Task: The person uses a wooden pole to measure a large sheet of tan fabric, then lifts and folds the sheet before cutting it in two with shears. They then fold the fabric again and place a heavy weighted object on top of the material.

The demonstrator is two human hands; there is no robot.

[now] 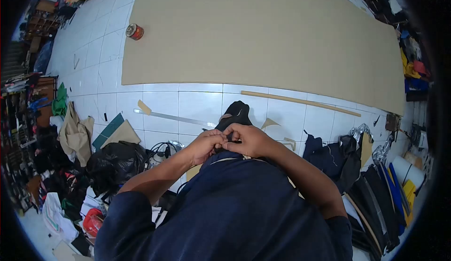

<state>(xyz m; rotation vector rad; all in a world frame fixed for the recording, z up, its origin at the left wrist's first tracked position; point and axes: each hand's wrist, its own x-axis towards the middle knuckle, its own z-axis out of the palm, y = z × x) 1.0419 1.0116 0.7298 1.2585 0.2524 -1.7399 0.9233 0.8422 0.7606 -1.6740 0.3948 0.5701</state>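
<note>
Directly beyond the fingertips, straight out from the person's body, lies 1 dark piece (238, 113), its rounded far end pointing away and its long axis running from the hands toward the far side of the floor, leaning slightly to the right. Whether it is footwear or cloth cannot be told, nor whether the fingers touch its near end or merely hang above it.

The 2 hands meet close in front of the torso, so neither is clearly nearer to it: the left hand (209, 144) comes in from its left and the right hand (251, 141) from its right. Both have curled fingers, with thumbs and forefingers gathered toward each other as if at something small. What is between the tips is hidden, and whether either pinch is fully closed cannot be told.

Counted around them: 1 metal strip (181, 118), slanting out to the left with its near end close to the left hand; 1 long tan strip (300, 102), ahead and to the right; 2 small tan offcuts, 1 across the metal strip (144, 107) and 1 to the right of the dark piece (270, 123); 1 large tan sheet (263, 35), farther out; and 1 tin (135, 31), at that sheet's left edge.
</note>
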